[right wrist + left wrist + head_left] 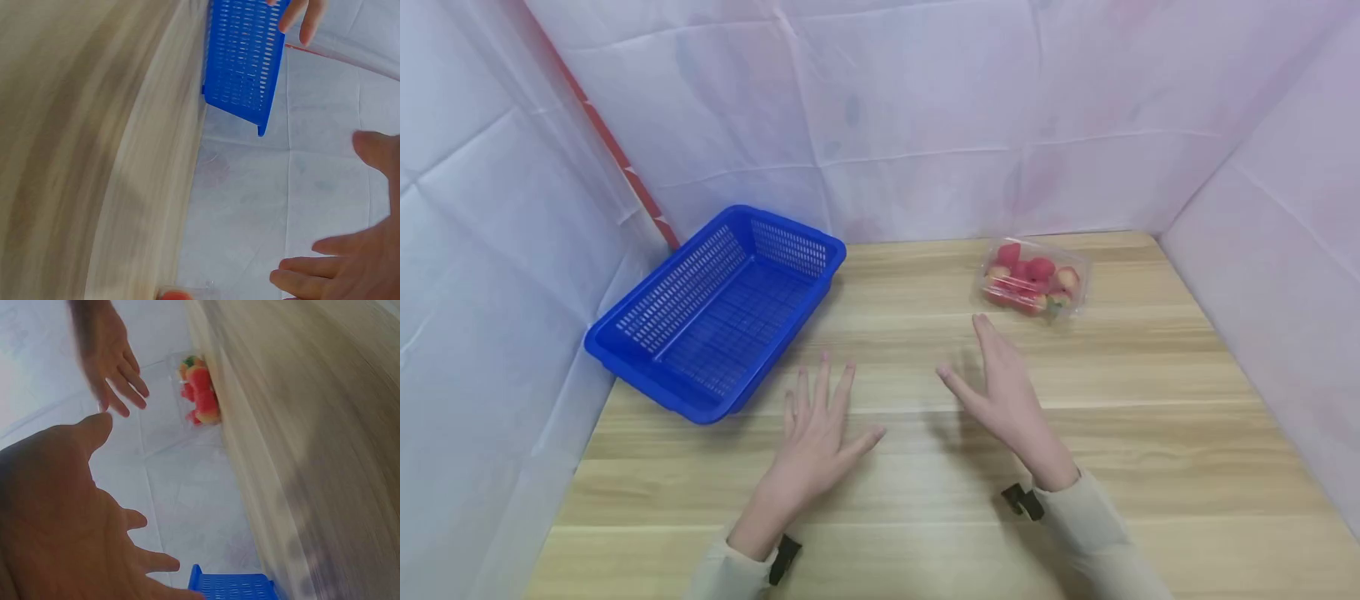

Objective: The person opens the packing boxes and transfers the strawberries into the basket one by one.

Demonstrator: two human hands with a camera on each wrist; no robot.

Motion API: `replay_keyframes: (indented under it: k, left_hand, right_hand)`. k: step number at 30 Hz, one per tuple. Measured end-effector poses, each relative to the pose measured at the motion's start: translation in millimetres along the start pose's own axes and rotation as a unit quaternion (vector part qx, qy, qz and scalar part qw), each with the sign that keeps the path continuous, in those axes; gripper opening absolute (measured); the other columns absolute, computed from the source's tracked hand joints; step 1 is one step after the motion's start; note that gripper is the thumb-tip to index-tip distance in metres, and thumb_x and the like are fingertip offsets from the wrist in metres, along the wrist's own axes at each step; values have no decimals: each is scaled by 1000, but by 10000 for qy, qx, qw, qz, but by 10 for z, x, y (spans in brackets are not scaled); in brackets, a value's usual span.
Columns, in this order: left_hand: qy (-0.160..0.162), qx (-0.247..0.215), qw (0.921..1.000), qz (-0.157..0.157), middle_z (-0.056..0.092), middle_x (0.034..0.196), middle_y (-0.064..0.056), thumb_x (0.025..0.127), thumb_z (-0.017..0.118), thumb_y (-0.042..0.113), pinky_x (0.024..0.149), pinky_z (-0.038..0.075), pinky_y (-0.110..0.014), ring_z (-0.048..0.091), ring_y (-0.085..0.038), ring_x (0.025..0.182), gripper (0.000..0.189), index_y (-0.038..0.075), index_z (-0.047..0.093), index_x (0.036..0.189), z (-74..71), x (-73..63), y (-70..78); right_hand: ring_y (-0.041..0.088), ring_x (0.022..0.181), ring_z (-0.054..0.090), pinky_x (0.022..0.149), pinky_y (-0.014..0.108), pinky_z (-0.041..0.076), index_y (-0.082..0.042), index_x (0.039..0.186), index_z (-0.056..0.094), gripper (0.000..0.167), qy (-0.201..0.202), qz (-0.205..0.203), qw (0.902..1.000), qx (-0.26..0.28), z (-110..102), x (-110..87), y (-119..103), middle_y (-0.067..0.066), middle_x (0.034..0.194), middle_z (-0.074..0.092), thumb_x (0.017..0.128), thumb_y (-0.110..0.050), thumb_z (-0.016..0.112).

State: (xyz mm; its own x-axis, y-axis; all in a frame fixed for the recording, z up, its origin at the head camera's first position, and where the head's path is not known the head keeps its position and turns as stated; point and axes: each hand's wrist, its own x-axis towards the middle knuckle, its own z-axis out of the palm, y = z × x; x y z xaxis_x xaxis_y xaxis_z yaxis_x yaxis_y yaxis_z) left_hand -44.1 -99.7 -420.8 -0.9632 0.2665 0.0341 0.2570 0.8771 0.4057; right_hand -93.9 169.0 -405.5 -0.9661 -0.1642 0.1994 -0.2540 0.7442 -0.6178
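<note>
My left hand [812, 446] hovers over the wooden table with its fingers spread and nothing in it. Just beyond its fingertips, up and to the left, stands a blue plastic basket [805, 321] with slotted walls. The right hand [1007, 400] is also above the table, thumb apart from the fingers, holding nothing. A clear plastic box [1084, 292] sits near the back edge, a short way past the right fingertips. Red and pale strawberries [1040, 268] lie inside it. In the left wrist view both hands appear, with the strawberries [203, 394] beyond them.
The wood-grained table [917, 500] meets a pale cloth wall [925, 125] at the back. More cloth hangs at the left and right sides. A red strip [602, 129] runs down the left corner toward the basket.
</note>
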Motion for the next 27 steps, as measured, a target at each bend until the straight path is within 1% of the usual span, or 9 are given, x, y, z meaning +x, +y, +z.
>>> replay_keyframes:
  k: [2,4,7,10,12,15,17,23,27]
  left_hand:
    - [-156,-349,9993,-1,-13,163,-11,93,51,64,110,8,-68,-8,-45,147,93,19,6,160,-18,-9,8]
    - [-173,-614,9980,30,-11,164,-12,94,54,60,111,7,-67,-10,-43,147,94,17,3,160,-32,-11,16]
    - [71,-846,9963,161,-8,164,-11,95,58,51,112,4,-65,-15,-39,147,92,13,4,159,-41,-9,17]
    - [524,-798,9947,379,-8,165,-9,94,63,44,113,3,-64,-18,-36,147,94,7,4,158,-36,10,-2]
    - [902,-663,9920,579,-9,165,-10,92,66,41,112,6,-66,-18,-38,147,97,3,4,158,-27,27,-24]
    - [1503,-526,9833,876,-7,164,-16,89,68,36,110,7,-70,-15,-44,146,99,-2,6,156,-24,38,-48]
    - [1808,-460,9776,975,-6,163,-20,88,67,35,109,6,-70,-15,-47,145,100,-2,5,156,-33,35,-61]
    - [2491,-529,9624,946,-7,162,-24,89,62,36,112,-2,-65,-16,-48,145,98,-3,1,155,-57,-20,-121]
    - [2971,-759,9476,895,-7,161,-26,89,61,34,112,-5,-65,-17,-47,144,97,-6,2,154,-63,-75,-156]
  right_hand:
    - [43,144,24,112,60,21,1,155,20,88,110,143,9993,319,-4,56,2,24,158,25,94,-45,64]
    - [42,143,26,112,59,23,0,155,20,86,189,321,9975,601,-5,108,8,22,157,27,95,-45,63]
    - [39,143,29,112,58,24,-2,155,22,82,308,492,9937,960,5,179,22,21,156,31,96,-43,63]
    - [36,143,31,113,55,24,-4,154,25,78,470,540,9893,1270,23,250,32,19,155,35,96,-40,63]
    - [34,142,34,113,55,24,-7,154,26,75,640,484,9861,1451,36,303,37,17,154,37,96,-38,63]
    - [31,140,37,113,53,25,-10,153,29,72,896,332,9812,1679,49,381,24,14,151,42,96,-34,65]
    - [28,140,39,113,52,26,-11,153,30,71,1000,246,9785,1785,60,437,16,12,150,44,96,-32,66]
    - [21,138,42,115,44,26,-11,152,32,68,1018,275,9700,2190,122,620,-2,7,150,45,97,-31,65]
    - [23,138,42,114,39,27,-6,151,33,64,1035,344,9564,2710,171,735,-17,11,150,45,97,-24,64]
